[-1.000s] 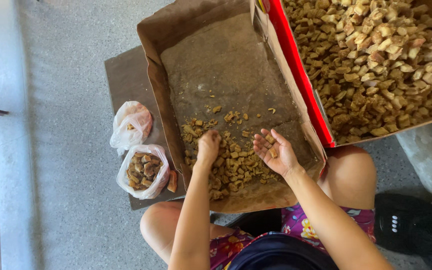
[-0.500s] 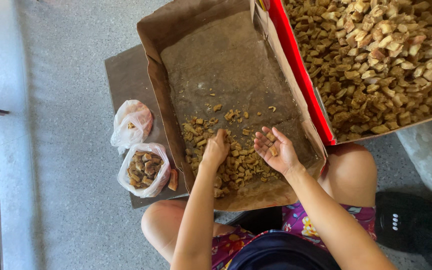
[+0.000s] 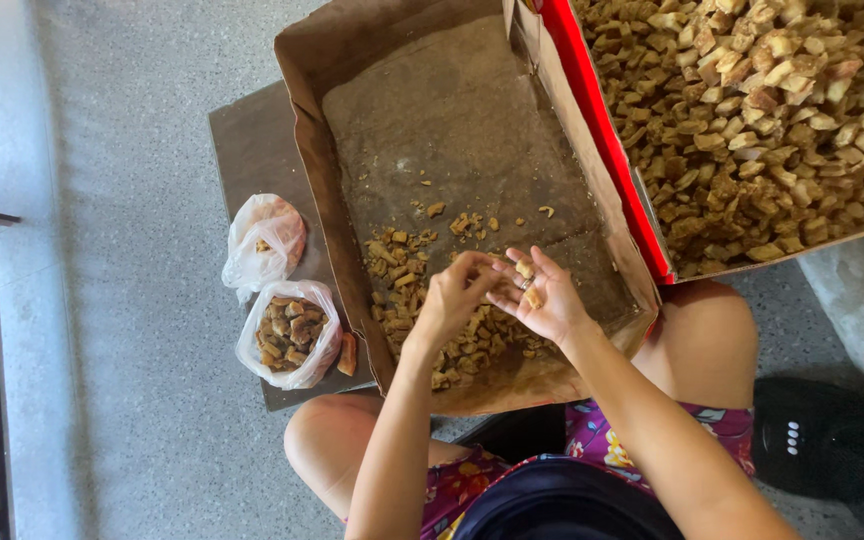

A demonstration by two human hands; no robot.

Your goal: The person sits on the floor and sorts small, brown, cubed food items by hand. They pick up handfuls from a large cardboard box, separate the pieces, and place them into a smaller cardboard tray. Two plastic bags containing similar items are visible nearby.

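My right hand (image 3: 544,297) lay open, palm up, over the cardboard box (image 3: 332,210), holding small brown pieces (image 3: 526,283); my left hand (image 3: 455,297) pinched at them, fingers together; more pieces (image 3: 457,345) lay below in the box.

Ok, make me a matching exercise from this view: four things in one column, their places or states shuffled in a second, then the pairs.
Things
1. right hand
2. left hand
3. lower plastic bag
4. right-hand box

States
A. heaped full of tan chunks
B. palm up, a few pieces lying on it
C. fingertips reaching to the other palm
D. open on the board, holding brown pieces

Pairs: 1-B, 2-C, 3-D, 4-A
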